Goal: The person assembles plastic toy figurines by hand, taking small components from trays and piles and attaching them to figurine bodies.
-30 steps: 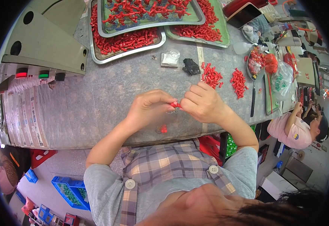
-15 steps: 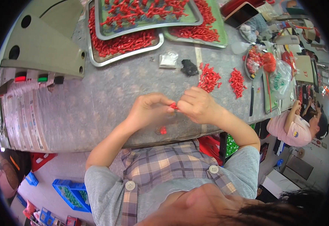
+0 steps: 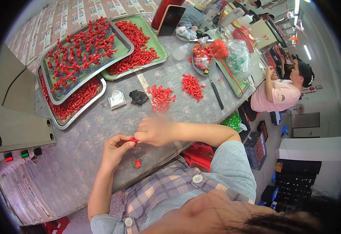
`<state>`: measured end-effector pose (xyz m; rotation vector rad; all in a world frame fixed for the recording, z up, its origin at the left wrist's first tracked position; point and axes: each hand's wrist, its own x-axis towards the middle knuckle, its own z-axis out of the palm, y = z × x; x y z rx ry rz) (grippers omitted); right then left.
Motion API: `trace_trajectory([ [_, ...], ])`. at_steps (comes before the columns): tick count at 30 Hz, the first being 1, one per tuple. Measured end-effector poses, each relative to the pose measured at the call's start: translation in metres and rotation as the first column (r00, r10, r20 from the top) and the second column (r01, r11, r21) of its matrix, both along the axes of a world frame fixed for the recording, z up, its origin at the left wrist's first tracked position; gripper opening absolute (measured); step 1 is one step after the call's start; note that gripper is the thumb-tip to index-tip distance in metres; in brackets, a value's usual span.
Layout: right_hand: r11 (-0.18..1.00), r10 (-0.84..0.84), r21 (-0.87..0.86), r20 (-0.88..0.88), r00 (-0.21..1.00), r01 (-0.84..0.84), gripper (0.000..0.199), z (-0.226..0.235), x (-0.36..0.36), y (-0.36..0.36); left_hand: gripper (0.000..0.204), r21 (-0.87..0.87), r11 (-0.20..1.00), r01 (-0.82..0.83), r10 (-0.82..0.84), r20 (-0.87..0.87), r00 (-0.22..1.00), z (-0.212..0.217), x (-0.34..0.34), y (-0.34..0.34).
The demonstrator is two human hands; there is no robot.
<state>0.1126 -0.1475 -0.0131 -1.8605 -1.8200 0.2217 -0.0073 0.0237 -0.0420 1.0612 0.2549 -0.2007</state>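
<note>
Between the tips of my left thumb and forefinger a small red plastic piece [image 3: 133, 139] is pinched. My left hand [image 3: 116, 150] is closed on it just above the near part of the table. Up against the same piece, my right hand [image 3: 157, 130] has its fingers curled in, slightly blurred, and they seem to grip its other side. On the table below my fingers lies a red piece with a clear part [image 3: 137, 163]. Beyond my right hand are a loose pile of red pieces [image 3: 160, 94] and a second pile [image 3: 193, 87] to its right.
At the far left, a metal tray of standing red figures [image 3: 80, 50] overlaps two trays of red pieces. A grey machine [image 3: 18, 124] stands left. A small clear-wrapped packet [image 3: 116, 100], crumpled black plastic [image 3: 138, 97] and a black-handled knife [image 3: 216, 93] lie around. A co-worker [image 3: 281, 87] sits right.
The view has turned, so the table and trays appear rotated and shifted left. My hands stay together at the small red piece, both still closed around it.
</note>
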Motion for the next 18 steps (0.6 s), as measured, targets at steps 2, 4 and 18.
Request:
trace_trajectory([
  [2,1.000,-0.014,0.008,-0.018,1.000,0.014,0.013,-0.0017,-0.0004,-0.0007,0.011,-0.002,1.000,0.001,-0.001,-0.007,1.000,0.0046,0.0019,0.0000],
  [4,1.000,-0.019,0.000,-0.051,0.999,0.019,0.015,-0.0021,-0.0004,-0.0012,0.011,-0.006,1.000,0.001,-0.002,-0.016,1.000,0.0069,0.0028,0.0001],
  [18,0.999,-0.041,-0.018,-0.115,0.993,0.039,0.018,-0.0075,-0.0020,0.0016,0.011,0.028,0.999,0.035,-0.035,-0.021,0.999,0.0014,0.0030,0.0058],
])
